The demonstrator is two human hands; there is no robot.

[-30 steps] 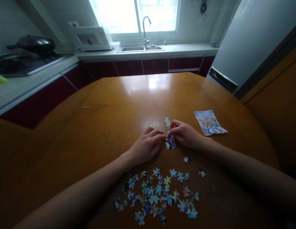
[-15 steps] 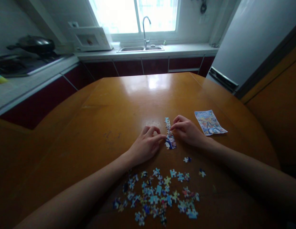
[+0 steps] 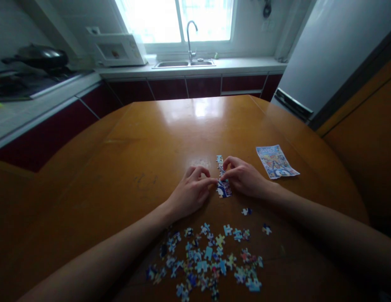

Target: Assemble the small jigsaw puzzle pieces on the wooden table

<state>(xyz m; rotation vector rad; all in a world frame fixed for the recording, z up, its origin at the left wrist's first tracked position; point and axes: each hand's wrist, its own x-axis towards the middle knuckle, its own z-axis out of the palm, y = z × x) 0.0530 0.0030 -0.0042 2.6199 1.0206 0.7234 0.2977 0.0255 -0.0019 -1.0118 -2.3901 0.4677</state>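
Observation:
A narrow strip of joined jigsaw pieces (image 3: 224,189) lies on the wooden table, wider at its near end. From the left, my left hand (image 3: 192,189) holds the strip's edge with one outstretched fingertip, the other fingers bent. My right hand (image 3: 242,176) is closed on the strip's right side, thumb and forefinger at its middle and covering part of it. Whether a separate piece sits under those fingers is hidden. Nearer to me lie a loose jigsaw piece (image 3: 246,211), another piece (image 3: 266,229) and a spread pile of jigsaw pieces (image 3: 208,253).
A creased picture sheet (image 3: 276,161) lies right of my right hand on the wooden table (image 3: 170,138). Beyond the table are a sink (image 3: 173,64), a microwave (image 3: 118,50), a pan (image 3: 42,56) on the stove and a fridge (image 3: 337,54).
My right hand has shifted slightly left and nearer along the strip, its fingertips now at the middle, by the wider part. The left hand stays at the strip's left edge.

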